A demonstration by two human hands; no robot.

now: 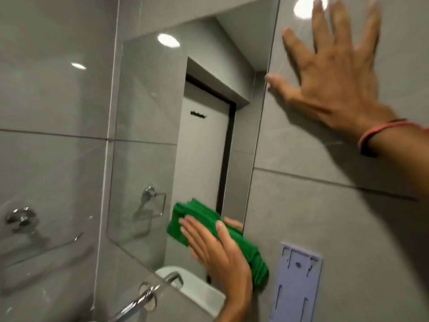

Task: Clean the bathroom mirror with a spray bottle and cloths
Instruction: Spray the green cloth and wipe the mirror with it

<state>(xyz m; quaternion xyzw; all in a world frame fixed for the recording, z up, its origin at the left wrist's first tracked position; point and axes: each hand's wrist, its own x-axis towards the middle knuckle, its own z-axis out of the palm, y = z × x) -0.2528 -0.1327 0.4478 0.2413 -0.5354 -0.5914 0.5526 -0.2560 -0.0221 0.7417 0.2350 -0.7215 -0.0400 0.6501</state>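
My left hand (pixel 216 249) is flat on the green cloth (pixel 206 231), fingers straight, pressing it against the mirror (pixel 148 140) at its lower right corner. Cloth is bunched and spills past the mirror edge onto the grey tile (pixel 313 228). Palm press, not a closed grip. My right hand (pixel 334 73) is spread open, empty, flat against the tile up high, just right of the mirror edge; thumb tip is at the edge. Red band (pixel 385 133) on that wrist. Hands are well apart. Purple wall bracket (pixel 299 284) sits on the tile just right of the cloth. Chrome tap (pixel 141 300) below the mirror; towel ring (pixel 21 219) on the left wall. Frame is tilted and a bit blurred.
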